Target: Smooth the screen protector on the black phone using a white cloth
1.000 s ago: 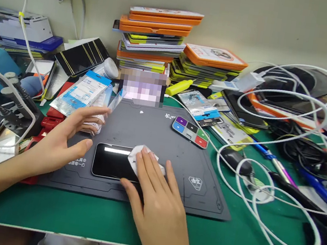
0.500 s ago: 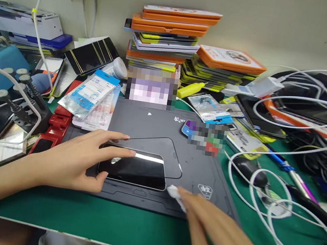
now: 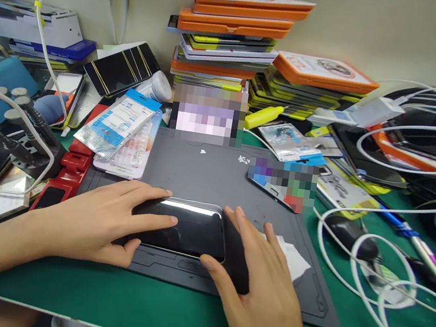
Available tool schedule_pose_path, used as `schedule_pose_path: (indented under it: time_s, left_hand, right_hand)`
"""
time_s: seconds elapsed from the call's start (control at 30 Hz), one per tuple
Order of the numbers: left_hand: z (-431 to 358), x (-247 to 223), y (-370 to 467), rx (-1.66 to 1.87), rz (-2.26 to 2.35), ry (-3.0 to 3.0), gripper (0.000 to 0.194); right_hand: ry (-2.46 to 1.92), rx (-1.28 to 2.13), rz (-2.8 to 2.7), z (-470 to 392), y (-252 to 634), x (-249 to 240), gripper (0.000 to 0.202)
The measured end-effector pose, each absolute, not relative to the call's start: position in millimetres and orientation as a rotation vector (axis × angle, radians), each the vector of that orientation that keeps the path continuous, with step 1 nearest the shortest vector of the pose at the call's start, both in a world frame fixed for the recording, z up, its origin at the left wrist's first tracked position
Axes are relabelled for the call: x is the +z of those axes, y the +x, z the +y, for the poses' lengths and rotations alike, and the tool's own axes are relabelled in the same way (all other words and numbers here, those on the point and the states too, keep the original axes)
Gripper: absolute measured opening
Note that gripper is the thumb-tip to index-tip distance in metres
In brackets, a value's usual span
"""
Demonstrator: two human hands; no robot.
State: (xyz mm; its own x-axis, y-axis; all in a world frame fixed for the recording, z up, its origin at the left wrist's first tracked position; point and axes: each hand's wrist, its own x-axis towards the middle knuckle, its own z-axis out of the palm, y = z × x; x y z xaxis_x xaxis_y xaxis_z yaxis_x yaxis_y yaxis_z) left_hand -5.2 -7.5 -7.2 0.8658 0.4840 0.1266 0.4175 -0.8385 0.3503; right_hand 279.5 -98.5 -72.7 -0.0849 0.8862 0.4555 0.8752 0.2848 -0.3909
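Fingers (image 3: pixel 155 223) half-spread, left hand (image 3: pixel 109 218) and right hand (image 3: pixel 265 274) hold the phone (image 3: pixel 189 230) by both ends.

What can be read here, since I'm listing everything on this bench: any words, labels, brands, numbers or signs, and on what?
"UAN", ending a word on the dark blue box; its earlier letters are blurred.
Silver-and-blue packet: print too small.
White box at lower left: red print blurred.
Top orange case at right: blurred.
Mat: white marks unclear.
Phone: none visible.
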Motion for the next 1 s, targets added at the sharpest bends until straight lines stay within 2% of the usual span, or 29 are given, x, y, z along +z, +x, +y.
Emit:
schedule_pose_path:
  time_s: [0.33,1.0]
  left_hand:
    - [-9.1,-9.1,-4.3,0.298,0.677,2.779,0.066]
    - [-10.6,-7.8,-1.4,0.233,0.674,2.899,0.063]
  right_hand:
    - [-1.476,-0.013,-1.995,-96.4,284.6,-70.4,0.049]
    - [-1.514,0.015,-1.983,-96.2,283.0,-69.9,0.052]
